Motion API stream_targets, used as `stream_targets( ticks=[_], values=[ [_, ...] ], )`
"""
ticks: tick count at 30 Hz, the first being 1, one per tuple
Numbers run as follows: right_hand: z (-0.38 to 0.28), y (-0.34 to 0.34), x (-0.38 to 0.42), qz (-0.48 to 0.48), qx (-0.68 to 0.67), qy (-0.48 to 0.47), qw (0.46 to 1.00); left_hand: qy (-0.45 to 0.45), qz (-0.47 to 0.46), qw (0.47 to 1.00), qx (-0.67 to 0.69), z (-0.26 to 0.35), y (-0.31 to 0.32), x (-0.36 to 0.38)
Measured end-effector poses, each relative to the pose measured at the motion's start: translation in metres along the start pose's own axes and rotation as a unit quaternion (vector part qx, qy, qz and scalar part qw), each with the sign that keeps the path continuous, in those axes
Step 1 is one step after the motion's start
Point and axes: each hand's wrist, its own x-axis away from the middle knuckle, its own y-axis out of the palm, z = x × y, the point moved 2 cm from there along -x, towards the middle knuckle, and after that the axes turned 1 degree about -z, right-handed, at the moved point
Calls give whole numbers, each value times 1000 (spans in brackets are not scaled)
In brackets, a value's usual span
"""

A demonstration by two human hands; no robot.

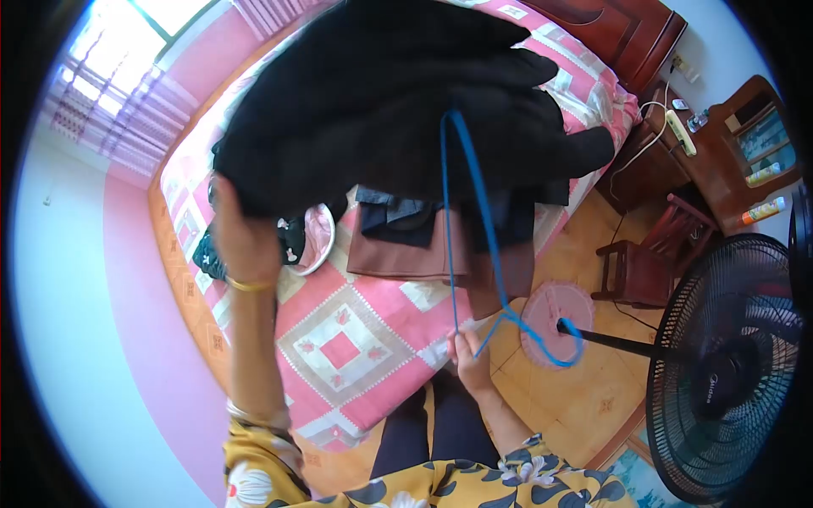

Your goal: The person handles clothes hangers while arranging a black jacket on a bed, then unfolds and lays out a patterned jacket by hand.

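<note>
A large black garment is spread in the air above the bed, held up at its left end by my left hand, whose fingers go behind the cloth. My right hand pinches the lower corner of a blue hanger. The hanger's upper end lies against the black cloth, and its hook points down to the right. Beneath the garment, folded brown clothes and dark clothes rest on the bed. A round white-rimmed basket with dark patterned cloth stands beside them.
The bed has a pink and white quilt. At the right stand a black fan, a small wooden chair and a wooden desk with a power strip. A round pink stool is near the bed's corner.
</note>
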Motion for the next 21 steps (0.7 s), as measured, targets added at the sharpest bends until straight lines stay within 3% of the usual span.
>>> stream_targets(
  ticks=[1,2,3,4,5,8,12,13,14,15,16,17,18,19,20,21],
  values=[
    [19,-3,12,0,4,4,1000,67,-73,888,-449,-22,-29,27],
    [38,-7,27,7,24,37,999,-150,-5,988,-33,-68,-68,49],
    [52,-10,38,15,46,70,996,-196,35,977,-72,-139,-138,77],
    [60,-12,46,11,55,79,995,-271,75,960,-2,-163,-142,111],
    [65,-15,55,9,49,86,995,-394,157,905,19,-190,-167,147],
    [34,-17,40,32,34,57,997,-511,222,830,12,-252,-219,236],
    [-74,0,-43,85,-25,-134,987,-530,286,798,23,-266,-245,289],
    [-82,8,-62,85,-55,-203,974,-547,256,797,-23,-265,-252,294],
    [-69,23,-77,103,-115,-211,965,-562,226,793,-71,-263,-261,297],
    [-25,34,-88,123,-88,-165,975,-582,224,774,-109,-264,-271,298],
    [23,39,-90,108,34,-71,991,-582,226,774,-105,-261,-277,296],
    [114,26,-91,47,142,-62,987,-565,229,772,-177,-255,-282,289],
    [201,8,-72,40,320,122,939,-543,229,769,-248,-251,-285,276],
    [238,-3,-55,47,335,191,921,-530,243,769,-263,-246,-288,261],
    [237,3,-40,80,259,210,939,-500,221,795,-263,-242,-289,243],
    [237,6,-35,77,266,195,941,-442,218,823,-283,-241,-288,227]
  ],
)
